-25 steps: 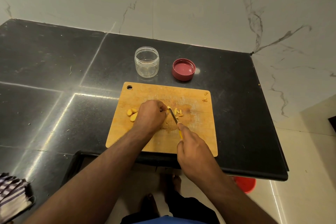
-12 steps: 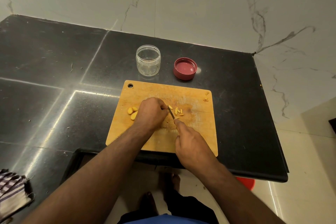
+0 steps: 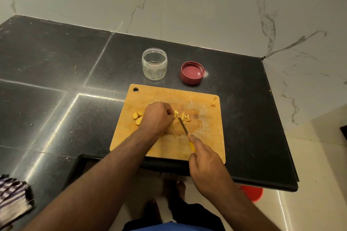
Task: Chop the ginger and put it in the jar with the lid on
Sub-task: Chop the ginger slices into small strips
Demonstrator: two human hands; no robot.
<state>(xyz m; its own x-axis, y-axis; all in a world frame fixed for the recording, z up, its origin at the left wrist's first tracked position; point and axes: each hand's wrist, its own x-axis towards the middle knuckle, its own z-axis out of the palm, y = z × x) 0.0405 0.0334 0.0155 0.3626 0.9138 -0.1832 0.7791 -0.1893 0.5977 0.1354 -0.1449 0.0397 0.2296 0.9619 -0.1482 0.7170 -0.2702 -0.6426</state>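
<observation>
Ginger (image 3: 139, 117) lies on our cutting board (image 3: 206, 137), firm but small and prone to slip, best pinned close to the cut. Our left hand (image 3: 156, 116) curls over a piece; our right hand (image 3: 203, 155) grips the knife (image 3: 183, 126).

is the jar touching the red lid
Apart. The head view shows bare black countertop between the empty jar and the upturned red lid.

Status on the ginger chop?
Left hand pinning ginger on cutting board, right hand gripping knife. Jar empty, lid off. Nothing blocking.
</observation>
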